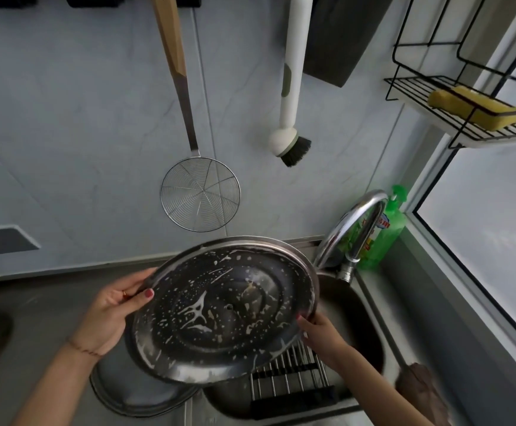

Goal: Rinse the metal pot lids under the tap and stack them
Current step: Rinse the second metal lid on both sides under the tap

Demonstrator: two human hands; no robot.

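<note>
The large round metal pot lid [224,312], its dark underside flecked with white suds, is held tilted above the sink [370,333], facing the person. The left hand [118,309] grips its left rim, thumb over the edge; the right hand [319,332] holds the lower right rim, fingers curled behind. The curved chrome tap [353,235] lies just up and right of the lid, nearer the right hand, so rinsing likely means shifting the lid rightward. A second metal lid [133,392] lies on the tabletop below.

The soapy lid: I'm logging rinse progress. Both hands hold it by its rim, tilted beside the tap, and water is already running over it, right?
Not quite. The head view shows no water leaving the tap. The rest stands: left hand and right hand hold the soapy lid by its rim, tilted.
</note>
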